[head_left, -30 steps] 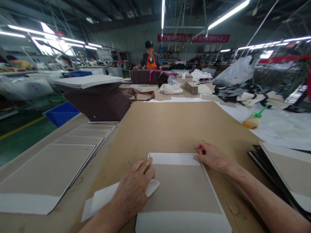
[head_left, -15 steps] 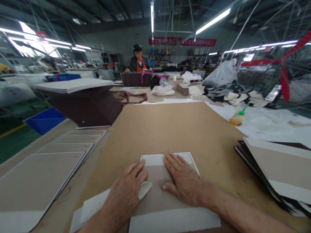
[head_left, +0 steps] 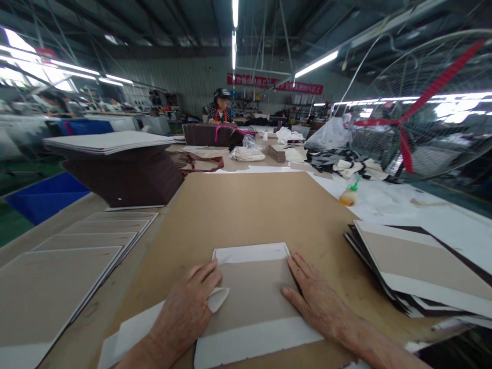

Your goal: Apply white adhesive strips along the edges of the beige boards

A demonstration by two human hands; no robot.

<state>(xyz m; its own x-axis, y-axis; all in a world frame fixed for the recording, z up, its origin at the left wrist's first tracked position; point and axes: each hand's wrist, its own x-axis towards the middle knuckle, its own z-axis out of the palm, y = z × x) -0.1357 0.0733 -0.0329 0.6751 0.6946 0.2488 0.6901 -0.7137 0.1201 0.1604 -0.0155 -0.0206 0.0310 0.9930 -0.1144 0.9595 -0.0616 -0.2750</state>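
Observation:
A flat beige panel with white bands at its far and near ends lies before me on the brown tabletop board. My left hand rests at the panel's left edge, fingers bent and pressed close together. A white paper sheet runs beneath this hand, seemingly held in it, and its curled tip sticks out over the panel past the thumb. Along the right edge lies my right hand, fingers stretched forward and thumb spread onto the beige surface. It grips nothing.
Overlapping beige panels lie at left, before a tall dark stack topped with pale sheets. More panels are piled at right, near a green-tipped bottle. Behind stand a large fan and a co-worker.
My right hand has slid from the panel's far white band to its right edge. The left hand stays at the left edge with the paper. The camera view has shifted slightly.

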